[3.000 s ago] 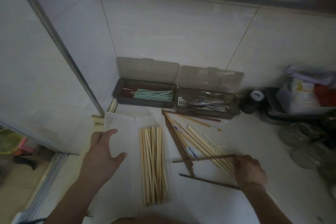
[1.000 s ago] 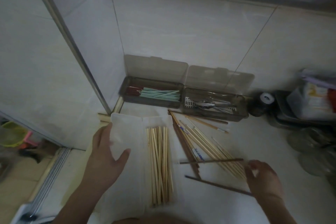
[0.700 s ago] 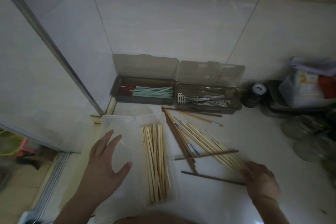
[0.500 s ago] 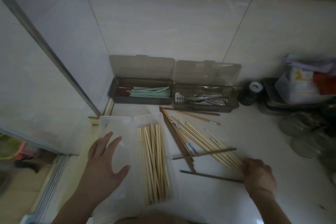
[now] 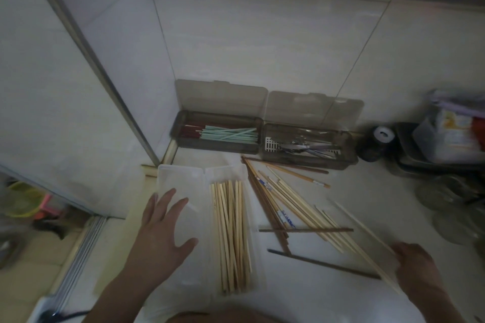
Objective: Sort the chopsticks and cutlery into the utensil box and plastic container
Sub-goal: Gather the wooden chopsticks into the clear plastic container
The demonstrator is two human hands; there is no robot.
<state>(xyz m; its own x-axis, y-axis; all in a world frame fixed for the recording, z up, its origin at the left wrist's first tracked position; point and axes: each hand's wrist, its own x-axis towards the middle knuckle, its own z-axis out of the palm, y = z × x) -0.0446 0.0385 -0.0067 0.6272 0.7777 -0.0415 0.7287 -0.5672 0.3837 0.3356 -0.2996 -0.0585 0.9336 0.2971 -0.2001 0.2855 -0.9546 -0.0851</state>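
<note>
A clear plastic container [image 5: 183, 176] lies open on the counter, its right half holding several pale bamboo chopsticks [image 5: 232, 231]. My left hand [image 5: 160, 238] rests flat, fingers spread, on the container's empty left half. A loose pile of pale and dark chopsticks [image 5: 294, 204] lies to the right. My right hand [image 5: 414, 267] is closed on a pale chopstick [image 5: 367, 233] that slants up to the left. Against the wall stand two brown utensil boxes: the left one [image 5: 217, 145] holds green and red chopsticks, the right one [image 5: 309, 160] holds metal cutlery.
A dark chopstick [image 5: 322, 263] lies crosswise near my right hand. A black jar [image 5: 375, 144] and a tray with packets [image 5: 446, 144] stand at the right. Glass lids [image 5: 451, 204] lie below them. At the left the counter ends by a metal door frame [image 5: 105, 73].
My right hand has drawn a pale chopstick out of the pile and moved right and toward me. My left hand has stayed on the container.
</note>
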